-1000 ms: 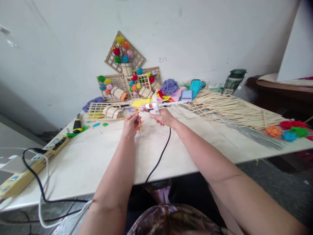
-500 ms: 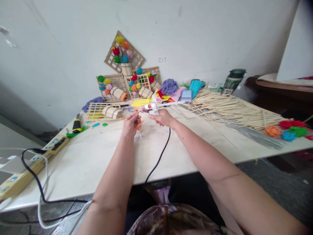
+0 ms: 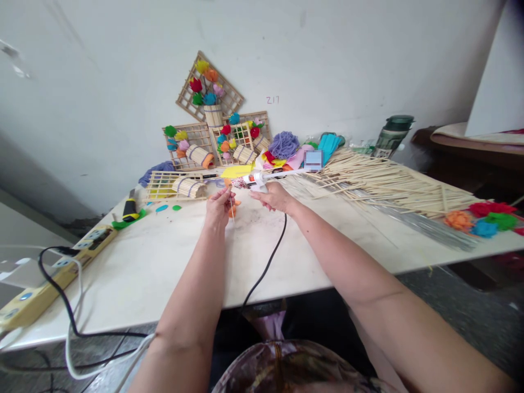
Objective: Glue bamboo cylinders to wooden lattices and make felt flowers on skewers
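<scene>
My right hand is closed around the handle of a white hot glue gun, its nozzle pointing left and a long glue stick reaching out of its back. My left hand pinches a thin pale stem that hangs below the fingers. An orange petal piece shows just above those fingertips, near the nozzle; I cannot tell whether it is joined to the stem. More orange pieces lie on the table behind the stem.
Stick lattices with flowers lean on the wall. A small lattice and a utility knife lie left, near a power strip. Bamboo sticks, wires and crepe flowers cover the right. A black cord crosses the front edge.
The stem in my left hand has turned slightly, its lower end swinging a little left and up. The orange piece above the fingertips shows more clearly. My right hand holds its place.
</scene>
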A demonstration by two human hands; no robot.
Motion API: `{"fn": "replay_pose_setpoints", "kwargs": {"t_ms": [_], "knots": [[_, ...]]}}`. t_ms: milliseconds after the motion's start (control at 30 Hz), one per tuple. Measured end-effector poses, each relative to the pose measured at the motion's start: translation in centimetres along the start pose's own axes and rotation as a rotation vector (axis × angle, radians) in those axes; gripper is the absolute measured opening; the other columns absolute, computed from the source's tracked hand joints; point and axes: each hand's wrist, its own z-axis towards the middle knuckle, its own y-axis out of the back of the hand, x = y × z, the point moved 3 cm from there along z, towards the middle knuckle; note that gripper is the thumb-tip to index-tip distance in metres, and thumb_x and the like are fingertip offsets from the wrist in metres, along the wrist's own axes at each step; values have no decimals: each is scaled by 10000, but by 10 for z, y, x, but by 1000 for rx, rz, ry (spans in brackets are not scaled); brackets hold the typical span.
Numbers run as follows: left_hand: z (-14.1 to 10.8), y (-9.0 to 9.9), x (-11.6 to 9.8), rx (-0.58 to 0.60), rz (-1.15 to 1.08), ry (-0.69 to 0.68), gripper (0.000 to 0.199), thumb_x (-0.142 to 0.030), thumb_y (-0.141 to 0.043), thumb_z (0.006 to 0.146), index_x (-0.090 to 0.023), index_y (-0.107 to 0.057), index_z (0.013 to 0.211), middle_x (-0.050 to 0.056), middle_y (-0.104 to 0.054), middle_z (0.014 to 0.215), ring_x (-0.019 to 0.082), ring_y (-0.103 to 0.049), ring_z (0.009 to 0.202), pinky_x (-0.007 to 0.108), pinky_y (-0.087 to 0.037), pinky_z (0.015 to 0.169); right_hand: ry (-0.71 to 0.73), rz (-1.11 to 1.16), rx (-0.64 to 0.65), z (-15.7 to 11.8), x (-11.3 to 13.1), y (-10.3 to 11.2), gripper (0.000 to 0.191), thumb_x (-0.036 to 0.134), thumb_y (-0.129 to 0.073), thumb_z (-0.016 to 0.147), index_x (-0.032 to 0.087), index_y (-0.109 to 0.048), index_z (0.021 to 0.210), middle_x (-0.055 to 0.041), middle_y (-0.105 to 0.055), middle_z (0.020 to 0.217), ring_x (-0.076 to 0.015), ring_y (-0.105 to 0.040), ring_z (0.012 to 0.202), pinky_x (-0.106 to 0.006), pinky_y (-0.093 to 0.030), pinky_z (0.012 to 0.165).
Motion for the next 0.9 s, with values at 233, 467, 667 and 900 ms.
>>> {"fn": "replay_pose_setpoints", "kwargs": {"t_ms": [233, 467, 667, 900], "knots": [[0, 0, 0, 9, -13, 3, 149, -163, -729, 601, -126, -610, 683, -7, -588, 577, 40, -518, 497, 143, -420, 494, -11, 0, 7, -1, 1, 1, 340, 474, -601, 750, 166, -499, 647, 42, -482, 463, -71, -440, 335, -177, -333, 296], [3, 2, 2, 22, -9, 0, 181, -177, -736, 612, -134, -606, 730, -12, -588, 608, 39, -522, 501, 155, -430, 513, -12, 2, 6, -1, 1, 1, 288, 416, -588, 773, 167, -499, 660, 50, -472, 454, -68, -432, 330, -173, -329, 297], [2, 1, 1, 19, -23, 11, 173, -161, -733, 605, -131, -612, 726, -10, -595, 607, 39, -524, 503, 151, -435, 510, -11, 7, 1, -1, 1, 0, 301, 435, -592, 765, 167, -502, 661, 48, -473, 454, -70, -431, 326, -177, -332, 292], [-1, -1, 1, 49, -56, 30, 212, -123, -734, 568, -113, -637, 756, 5, -611, 617, 49, -546, 523, 153, -462, 537, -3, 17, -3, -1, 1, -1, 269, 399, -595, 762, 166, -506, 661, 52, -462, 455, -71, -433, 332, -176, -343, 295]]}}
